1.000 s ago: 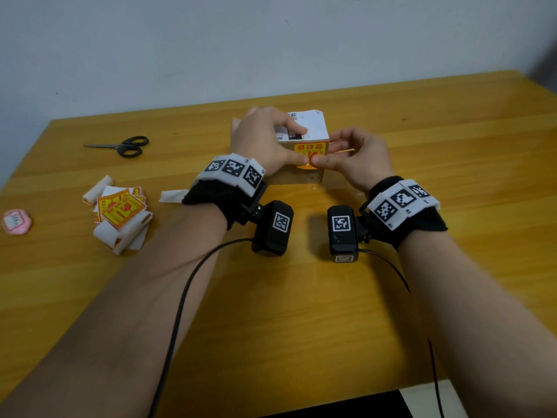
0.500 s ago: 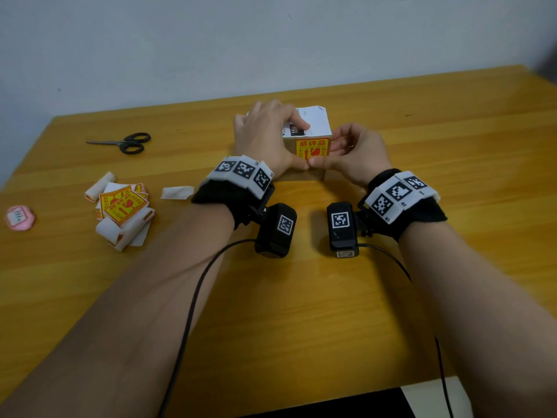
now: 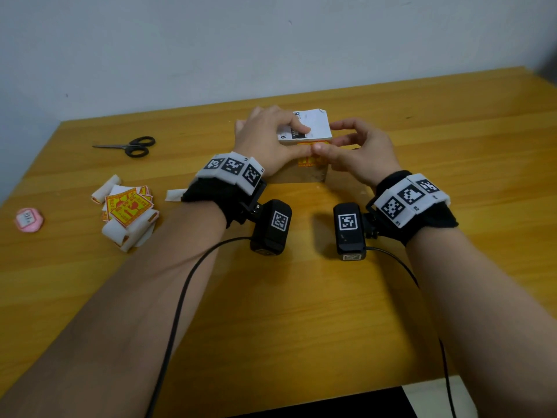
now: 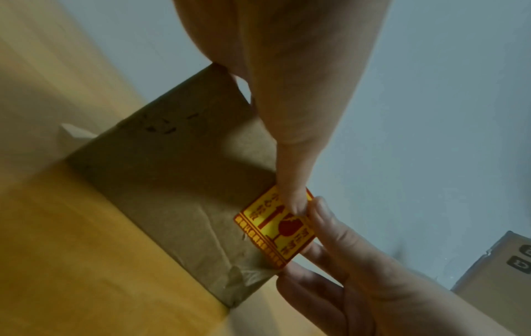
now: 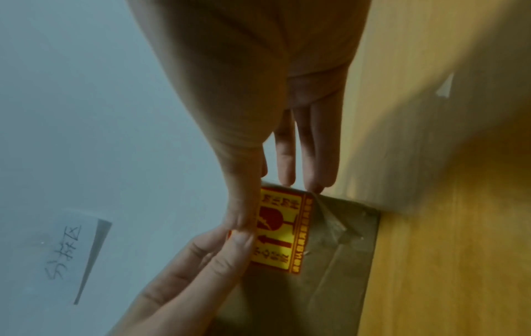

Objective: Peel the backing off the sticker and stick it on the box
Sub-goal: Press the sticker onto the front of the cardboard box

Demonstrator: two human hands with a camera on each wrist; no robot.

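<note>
From the head view, a cardboard box [image 3: 304, 173] stands on the wooden worktop [image 3: 301, 297], a white shipping label [image 3: 313, 125] on its top. A yellow and red fragile sticker [image 3: 309, 162] lies against the box's near side, close to the upper edge. The left hand [image 3: 265, 140] drapes over the box's top left, fingers bent down on the label and thumb reaching to the sticker. The right hand [image 3: 358, 152] sits just right of the box, its thumb tip meeting the left thumb on the sticker, the other fingers loosely curled in the air. To the left lie black scissors [image 3: 129, 146], a pile of stickers and curled backing strips [image 3: 126, 215], one loose white strip [image 3: 174, 194], and a pink round object [image 3: 29, 219] near the edge.

In the left wrist view, the left hand [image 4: 287, 91] presses its thumb on the sticker [image 4: 276, 229], which lies flat on the brown box [image 4: 172, 181]; the right hand [image 4: 359, 284] touches the sticker's edge.

In the right wrist view, the right hand [image 5: 258, 102] has its thumb pressed down on the sticker [image 5: 281, 234], fingers extended past the box [image 5: 330, 284] corner; the left hand [image 5: 186, 272] presses beside it. A paper sheet with handwriting [image 5: 77, 250] hangs on the wall behind.
</note>
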